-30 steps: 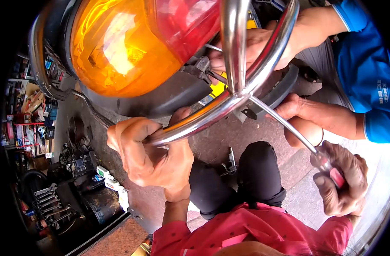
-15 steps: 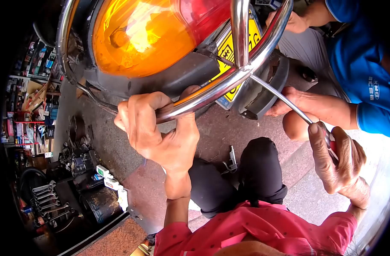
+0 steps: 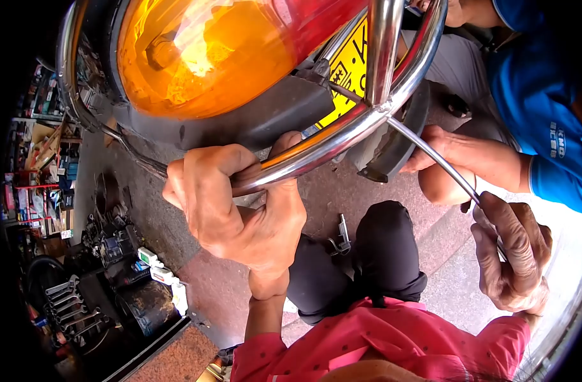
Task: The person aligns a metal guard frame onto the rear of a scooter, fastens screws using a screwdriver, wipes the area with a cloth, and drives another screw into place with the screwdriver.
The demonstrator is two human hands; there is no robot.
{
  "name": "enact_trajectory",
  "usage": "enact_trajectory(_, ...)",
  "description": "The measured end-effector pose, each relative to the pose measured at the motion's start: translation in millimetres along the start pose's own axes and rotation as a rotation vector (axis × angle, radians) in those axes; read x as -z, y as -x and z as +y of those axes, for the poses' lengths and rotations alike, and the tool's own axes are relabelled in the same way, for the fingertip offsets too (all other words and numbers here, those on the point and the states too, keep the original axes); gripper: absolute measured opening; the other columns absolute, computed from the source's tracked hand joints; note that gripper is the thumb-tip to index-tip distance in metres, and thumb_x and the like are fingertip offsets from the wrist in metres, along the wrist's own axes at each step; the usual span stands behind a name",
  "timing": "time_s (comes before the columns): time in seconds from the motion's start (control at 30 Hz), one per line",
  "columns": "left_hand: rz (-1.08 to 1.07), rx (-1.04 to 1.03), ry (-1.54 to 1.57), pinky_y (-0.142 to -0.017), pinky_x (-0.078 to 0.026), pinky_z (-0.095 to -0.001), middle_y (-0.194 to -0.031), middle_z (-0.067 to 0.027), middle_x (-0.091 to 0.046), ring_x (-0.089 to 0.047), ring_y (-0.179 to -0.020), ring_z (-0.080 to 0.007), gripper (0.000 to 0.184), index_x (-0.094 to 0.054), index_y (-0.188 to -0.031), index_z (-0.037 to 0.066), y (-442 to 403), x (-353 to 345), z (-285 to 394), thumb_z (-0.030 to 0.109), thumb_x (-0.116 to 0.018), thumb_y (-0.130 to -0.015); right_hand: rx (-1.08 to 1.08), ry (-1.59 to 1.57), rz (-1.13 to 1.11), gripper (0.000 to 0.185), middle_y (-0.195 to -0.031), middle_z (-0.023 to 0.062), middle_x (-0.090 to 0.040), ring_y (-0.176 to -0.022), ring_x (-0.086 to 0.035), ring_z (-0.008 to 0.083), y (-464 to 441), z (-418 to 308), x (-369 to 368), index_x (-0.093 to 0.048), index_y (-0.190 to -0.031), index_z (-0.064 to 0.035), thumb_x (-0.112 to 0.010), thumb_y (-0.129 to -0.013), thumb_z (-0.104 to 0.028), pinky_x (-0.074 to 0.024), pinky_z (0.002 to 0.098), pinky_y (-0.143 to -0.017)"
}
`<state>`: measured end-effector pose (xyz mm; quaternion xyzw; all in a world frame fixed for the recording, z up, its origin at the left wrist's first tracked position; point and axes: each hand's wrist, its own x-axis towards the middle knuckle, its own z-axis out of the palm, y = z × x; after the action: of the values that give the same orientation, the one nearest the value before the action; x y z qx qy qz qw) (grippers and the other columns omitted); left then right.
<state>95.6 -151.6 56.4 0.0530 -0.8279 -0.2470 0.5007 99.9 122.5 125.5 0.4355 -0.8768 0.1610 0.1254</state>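
Note:
My left hand (image 3: 237, 210) is wrapped round the curved chrome bar (image 3: 316, 149) below the orange and red tail light (image 3: 202, 60). At the right, my right hand (image 3: 513, 251) grips a screwdriver (image 3: 440, 160) by its handle, which the fingers mostly cover. Its long shaft slants up and left to the joint of the chrome bars; a thin dark shaft shows beyond the bar, near a dark bracket under the light. Where its tip ends is hard to make out. A yellow plate (image 3: 348, 76) lies partly hidden behind the bars.
A co-worker in a blue shirt (image 3: 539, 114) crouches at the upper right, one hand (image 3: 431, 149) beside a dark curved part (image 3: 399, 143). Several wrenches (image 3: 71, 309) and white bottles (image 3: 163, 275) stand at lower left. A metal tool (image 3: 343, 235) lies on the floor near my knees.
The co-worker's upper hand has moved away from the bracket, uncovering more of the yellow plate. My right hand's fingers have shifted round the screwdriver handle. My left hand still holds the bar.

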Motion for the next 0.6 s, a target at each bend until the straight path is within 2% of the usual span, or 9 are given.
enact_trajectory(0.1,0.001,-0.008,-0.005,-0.074,-0.032,-0.0338,-0.067,0.0032,-0.05,-0.046,-0.069,-0.0192,0.032,-0.056,-0.073,0.012,-1.0,0.7,0.7,0.016,-0.087,-0.063,-0.077,-0.087,0.043,0.043,-0.09,0.0177,-0.068,-0.059,-0.061,0.02,0.6,-3.1,-1.4,-0.058,-0.114,0.0118,-0.071,-0.073,0.006,-0.0473,0.0283,-0.044)
enact_trajectory(0.23,0.034,-0.075,-0.05,-0.073,-0.032,-0.0332,-0.066,0.0005,-0.049,-0.047,-0.067,-0.0213,0.027,-0.056,-0.073,0.012,-2.9,0.1,0.3,0.014,-0.082,-0.065,-0.188,-0.179,-0.035,0.041,-0.098,0.0184,-0.068,-0.075,-0.066,0.0235,9.0,-3.2,3.4,-0.055,-0.121,0.0063,-0.065,-0.081,0.006,-0.0518,0.0301,-0.062)
enact_trajectory(0.3,0.012,-0.099,-0.094,-0.073,-0.033,-0.0343,-0.066,0.0013,-0.049,-0.047,-0.067,-0.0195,0.025,-0.057,-0.073,0.012,-3.5,2.8,-3.6,0.015,-0.08,-0.066,-0.172,-0.3,0.002,0.039,-0.108,0.0185,-0.067,-0.09,-0.069,0.0255,8.5,1.8,-1.5,-0.053,-0.127,0.0031,-0.059,-0.088,0.006,-0.0549,0.0316,-0.075)
enact_trajectory(0.33,-0.023,-0.099,-0.12,-0.073,-0.034,-0.0345,-0.066,0.0016,-0.05,-0.048,-0.067,-0.0186,0.024,-0.058,-0.074,0.011,-2.9,5.0,-4.8,0.016,-0.08,-0.066,-0.169,-0.332,0.021,0.04,-0.112,0.0187,-0.066,-0.096,-0.067,0.0254,13.9,6.0,-4.8,-0.052,-0.129,0.0033,-0.058,-0.089,0.005,-0.0539,0.0321,-0.08)
enact_trajectory(0.4,0.044,-0.192,-0.055,-0.07,-0.039,-0.0347,-0.067,0.002,-0.053,-0.049,-0.067,-0.0175,0.02,-0.061,-0.077,0.011,-1.8,0.0,-17.8,0.016,-0.078,-0.068,-0.159,-0.335,0.086,0.04,-0.12,0.0191,-0.063,-0.106,-0.064,0.0252,30.5,21.7,-12.9,-0.051,-0.131,0.0036,-0.057,-0.091,0.002,-0.0519,0.0332,-0.089)
enact_trajectory(0.43,0.009,-0.239,-0.082,-0.063,-0.041,-0.0297,-0.073,-0.0015,-0.059,-0.053,-0.064,-0.0156,0.025,-0.062,-0.08,0.006,-3.0,2.2,-26.1,0.015,-0.082,-0.067,-0.163,-0.312,0.103,0.041,-0.124,0.0193,-0.061,-0.112,-0.062,0.0251,37.5,25.7,-17.1,-0.05,-0.132,0.0038,-0.057,-0.092,0.001,-0.051,0.0338,-0.094)
enact_trajectory(0.47,-0.025,-0.289,-0.106,-0.055,-0.044,-0.0248,-0.079,-0.005,-0.065,-0.056,-0.06,-0.0138,0.031,-0.063,-0.083,0.001,-3.9,8.0,-29.0,0.015,-0.086,-0.067,-0.189,-0.278,0.124,0.039,-0.123,0.0194,-0.061,-0.111,-0.062,0.0253,42.7,22.7,-20.1,-0.051,-0.131,0.0043,-0.056,-0.093,-0.001,-0.0508,0.0347,-0.094)
enact_trajectory(0.5,-0.117,-0.18,-0.207,-0.06,-0.044,-0.0226,-0.079,-0.0027,-0.064,-0.055,-0.064,-0.0104,0.022,-0.062,-0.086,0.0,-4.1,12.7,-15.5,0.007,-0.079,-0.073,-0.214,-0.245,0.145,0.038,-0.122,0.0196,-0.062,-0.11,-0.062,0.0255,48.0,19.5,-23.0,-0.052,-0.13,0.0047,-0.056,-0.094,-0.003,-0.0507,0.0356,-0.095)
enact_trajectory(0.6,-0.067,-0.184,-0.152,-0.06,-0.045,-0.0228,-0.081,-0.0033,-0.063,-0.055,-0.065,-0.0107,0.024,-0.062,-0.088,0.0,1.9,20.2,-27.8,0.008,-0.079,-0.073,-0.381,-0.166,0.277,0.035,-0.115,0.0215,-0.064,-0.102,-0.065,0.026,66.0,-4.9,-33.5,-0.053,-0.126,0.0084,-0.056,-0.093,-0.005,-0.053,0.0357,-0.09)
